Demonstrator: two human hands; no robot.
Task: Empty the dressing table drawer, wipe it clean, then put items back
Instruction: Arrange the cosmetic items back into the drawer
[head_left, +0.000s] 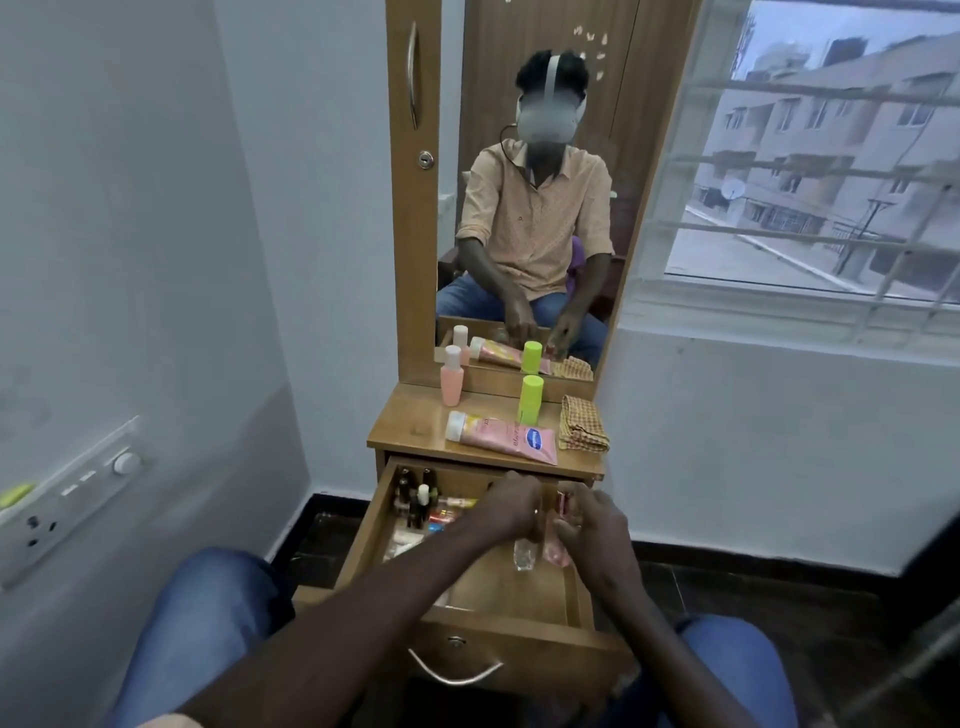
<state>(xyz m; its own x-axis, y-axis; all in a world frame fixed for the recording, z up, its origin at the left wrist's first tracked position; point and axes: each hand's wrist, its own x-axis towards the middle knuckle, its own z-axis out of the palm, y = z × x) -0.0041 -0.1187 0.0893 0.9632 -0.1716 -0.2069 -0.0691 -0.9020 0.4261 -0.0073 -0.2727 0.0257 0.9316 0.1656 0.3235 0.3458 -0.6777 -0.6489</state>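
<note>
Pale blue walls meet at a corner where a wooden dressing table (400, 436) stands under its mirror (524, 208), with a barred window (805, 156) off at two o'clock.

From the head camera, the drawer (519, 631) is pulled fully out toward the seated person's knees, its long axis running from six to twelve o'clock. Both hands work over its right half. The left hand (506, 506) reaches across from seven o'clock, fingers curled downward; whether it grips anything cannot be told. The right hand (589, 525) comes in from five o'clock and is closed around small items: a clear little bottle (523, 556) and a pink packet (555, 553) hang between the two hands, just beside both.

What the next move likely turns on is the cluster of small bottles (415, 506) packed in the drawer's far-left corner, at about ten o'clock from the hands. The left hand is nearer to it, and nothing stands between.

On the tabletop, at twelve o'clock from the hands, already lie a pink tube (501, 436) on its side, a peach bottle (451, 376) and a lime-green bottle (530, 397) upright, and a folded checked cloth (583, 428) at the right edge. Free space is left mainly at the front-left corner, so the emptying looks to be partly done.
</note>
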